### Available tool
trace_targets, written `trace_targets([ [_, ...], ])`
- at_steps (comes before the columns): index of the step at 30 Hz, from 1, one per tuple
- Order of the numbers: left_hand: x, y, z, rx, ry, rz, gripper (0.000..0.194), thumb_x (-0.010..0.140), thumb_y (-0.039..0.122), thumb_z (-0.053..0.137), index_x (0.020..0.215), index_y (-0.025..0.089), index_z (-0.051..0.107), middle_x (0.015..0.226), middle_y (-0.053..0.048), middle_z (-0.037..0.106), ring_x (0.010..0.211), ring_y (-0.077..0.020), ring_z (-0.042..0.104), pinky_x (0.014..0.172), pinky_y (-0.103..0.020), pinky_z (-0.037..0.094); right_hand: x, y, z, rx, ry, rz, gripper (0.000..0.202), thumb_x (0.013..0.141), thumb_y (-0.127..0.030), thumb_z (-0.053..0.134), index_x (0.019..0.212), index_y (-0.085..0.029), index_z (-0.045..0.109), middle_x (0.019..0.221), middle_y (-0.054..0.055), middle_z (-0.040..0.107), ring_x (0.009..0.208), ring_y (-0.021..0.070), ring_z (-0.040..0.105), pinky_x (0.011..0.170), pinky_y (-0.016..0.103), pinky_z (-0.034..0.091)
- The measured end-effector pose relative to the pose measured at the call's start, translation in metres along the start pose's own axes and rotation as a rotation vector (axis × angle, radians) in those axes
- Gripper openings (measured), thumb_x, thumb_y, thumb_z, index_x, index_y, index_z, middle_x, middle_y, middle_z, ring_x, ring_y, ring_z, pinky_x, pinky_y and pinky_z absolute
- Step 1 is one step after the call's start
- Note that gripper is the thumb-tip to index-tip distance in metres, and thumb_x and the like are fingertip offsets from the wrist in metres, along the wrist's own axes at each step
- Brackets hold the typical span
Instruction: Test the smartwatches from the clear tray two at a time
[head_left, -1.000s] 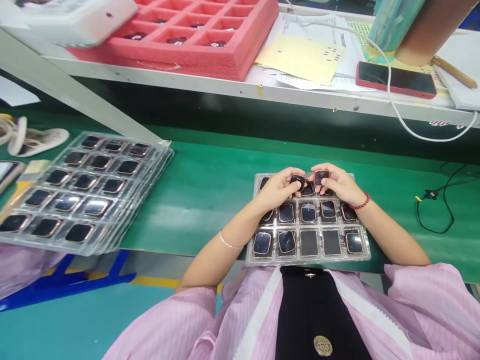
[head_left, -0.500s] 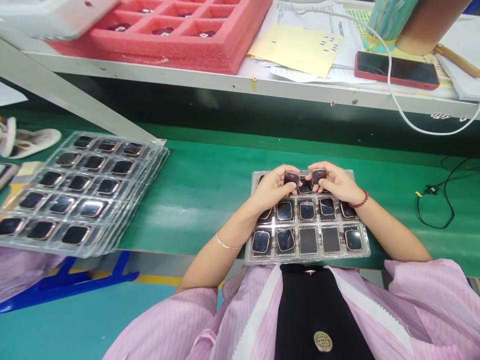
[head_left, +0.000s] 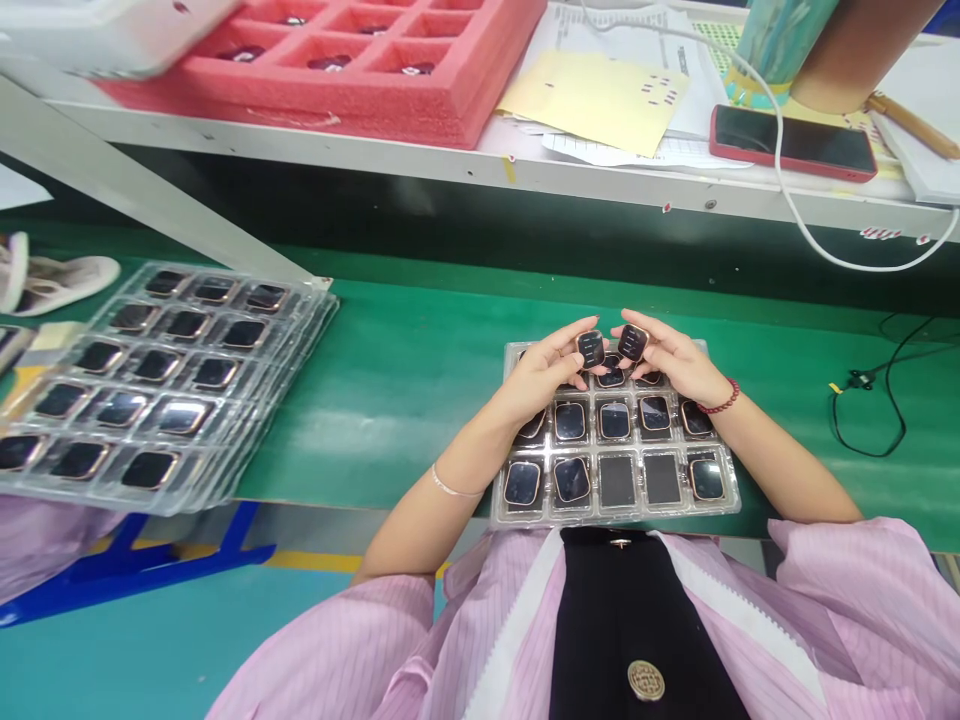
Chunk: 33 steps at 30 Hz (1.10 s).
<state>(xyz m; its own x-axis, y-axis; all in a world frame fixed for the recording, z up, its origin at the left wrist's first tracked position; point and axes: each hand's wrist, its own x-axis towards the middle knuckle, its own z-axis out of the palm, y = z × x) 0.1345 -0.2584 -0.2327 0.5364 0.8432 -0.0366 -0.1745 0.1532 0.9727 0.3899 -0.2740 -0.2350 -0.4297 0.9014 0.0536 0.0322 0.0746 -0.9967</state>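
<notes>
My left hand (head_left: 546, 368) is closed on a square watch case (head_left: 590, 348) with a dark screen and gold rim, gripped by its edges. A matching watch case (head_left: 633, 342) is in the fingers of my right hand (head_left: 679, 362), tilted toward the first. Small light marks show on both screens. Both hands are over the back row of a clear plastic tray (head_left: 615, 517), which partly hides that row. More watch cases of this kind lie in the tray's pockets, such as one watch case (head_left: 615, 420) in the middle row. Two front-row pockets show bare dark bottoms.
At left is a stack of clear trays (head_left: 292, 370) with watch cases, near sandals (head_left: 79, 282). The shelf above holds a red foam tray (head_left: 450, 110), yellow paper (head_left: 592, 100) and a phone (head_left: 795, 142). A white cable (head_left: 784, 185) hangs over its edge. Right is a black cable (head_left: 892, 400).
Both watch cases have been turned in my fingers, and light marks now show on their screens. My fingers have shifted slightly. The tray has not moved.
</notes>
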Motion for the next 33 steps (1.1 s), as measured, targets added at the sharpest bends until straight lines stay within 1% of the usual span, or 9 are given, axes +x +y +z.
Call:
trace_targets([
  [2, 0.0008, -0.0014, -0.0014, -0.002, -0.040, -0.001, 0.064, 0.090, 0.044, 0.074, 0.149, 0.024, 0.057, 0.125, -0.012, 0.072, 0.094, -0.0213, 0.075, 0.067, -0.026, 0.058, 0.0001, 0.0007, -0.0017, 0.004, -0.009, 0.008, 0.059, 0.102, -0.048, 0.063, 0.156, -0.031, 0.047, 0.148, 0.011, 0.061, 0.100, 0.0184, 0.074, 0.084, 0.035, 0.067],
  [5, 0.0004, -0.0023, -0.0023, 0.007, -0.080, 0.013, 0.067, 0.089, 0.046, 0.077, 0.149, 0.024, 0.057, 0.114, -0.010, 0.074, 0.082, -0.0174, 0.074, 0.063, -0.024, 0.055, -0.0006, 0.0008, -0.0033, -0.018, -0.032, 0.003, 0.064, 0.099, -0.054, 0.068, 0.154, -0.028, 0.049, 0.137, 0.011, 0.066, 0.088, 0.0164, 0.073, 0.078, 0.033, 0.067],
  [8, -0.0011, -0.0020, -0.0020, 0.009, -0.095, -0.002, 0.067, 0.088, 0.044, 0.079, 0.147, 0.024, 0.056, 0.107, -0.007, 0.072, 0.068, -0.0117, 0.070, 0.059, -0.023, 0.053, -0.0016, -0.0006, -0.0026, -0.035, -0.046, 0.011, 0.059, 0.098, -0.054, 0.070, 0.147, -0.025, 0.056, 0.126, 0.010, 0.068, 0.075, 0.0119, 0.068, 0.073, 0.030, 0.064],
  [10, -0.0019, -0.0016, -0.0012, 0.010, -0.105, -0.022, 0.065, 0.087, 0.043, 0.081, 0.144, 0.024, 0.056, 0.105, -0.006, 0.072, 0.062, -0.0090, 0.066, 0.056, -0.021, 0.051, -0.0019, -0.0018, -0.0010, -0.031, -0.049, 0.018, 0.056, 0.096, -0.053, 0.072, 0.143, -0.025, 0.058, 0.125, 0.009, 0.068, 0.069, 0.0094, 0.064, 0.069, 0.027, 0.062],
  [12, -0.0021, -0.0013, 0.0000, 0.010, -0.109, -0.031, 0.062, 0.085, 0.043, 0.082, 0.139, 0.024, 0.057, 0.104, -0.005, 0.071, 0.059, -0.0073, 0.063, 0.053, -0.020, 0.049, -0.0019, -0.0026, 0.0009, -0.028, -0.047, 0.019, 0.055, 0.095, -0.053, 0.073, 0.140, -0.025, 0.060, 0.125, 0.008, 0.067, 0.068, 0.0090, 0.060, 0.064, 0.025, 0.060],
  [17, -0.0011, 0.0001, 0.0031, -0.001, -0.104, -0.027, 0.060, 0.082, 0.045, 0.084, 0.131, 0.023, 0.059, 0.101, -0.004, 0.070, 0.056, -0.0051, 0.058, 0.051, -0.018, 0.047, -0.0012, -0.0022, 0.0020, -0.044, -0.065, 0.023, 0.053, 0.096, -0.052, 0.071, 0.140, -0.024, 0.060, 0.122, 0.008, 0.068, 0.068, 0.0096, 0.058, 0.062, 0.024, 0.059],
  [24, -0.0034, 0.0039, 0.0044, 0.017, -0.108, -0.039, 0.054, 0.084, 0.046, 0.082, 0.127, 0.021, 0.059, 0.107, -0.006, 0.069, 0.059, -0.0051, 0.059, 0.053, -0.019, 0.048, -0.0022, -0.0022, 0.0000, -0.064, -0.082, 0.029, 0.052, 0.098, -0.050, 0.069, 0.142, -0.024, 0.058, 0.129, 0.009, 0.066, 0.065, 0.0072, 0.057, 0.059, 0.022, 0.056],
  [29, -0.0033, 0.0029, 0.0046, 0.029, -0.111, -0.035, 0.055, 0.083, 0.048, 0.083, 0.124, 0.020, 0.060, 0.109, -0.007, 0.068, 0.057, -0.0040, 0.057, 0.051, -0.018, 0.048, -0.0023, -0.0032, 0.0010, -0.080, -0.083, 0.024, 0.052, 0.099, -0.050, 0.068, 0.142, -0.024, 0.058, 0.134, 0.011, 0.066, 0.064, 0.0073, 0.059, 0.060, 0.024, 0.057],
  [33, -0.0031, 0.0013, 0.0038, 0.036, -0.108, -0.037, 0.053, 0.083, 0.048, 0.082, 0.124, 0.021, 0.061, 0.111, -0.008, 0.069, 0.057, -0.0042, 0.057, 0.051, -0.019, 0.048, -0.0026, -0.0038, 0.0015, -0.072, -0.078, 0.030, 0.051, 0.098, -0.051, 0.069, 0.141, -0.025, 0.059, 0.132, 0.010, 0.067, 0.064, 0.0077, 0.059, 0.060, 0.024, 0.057],
])
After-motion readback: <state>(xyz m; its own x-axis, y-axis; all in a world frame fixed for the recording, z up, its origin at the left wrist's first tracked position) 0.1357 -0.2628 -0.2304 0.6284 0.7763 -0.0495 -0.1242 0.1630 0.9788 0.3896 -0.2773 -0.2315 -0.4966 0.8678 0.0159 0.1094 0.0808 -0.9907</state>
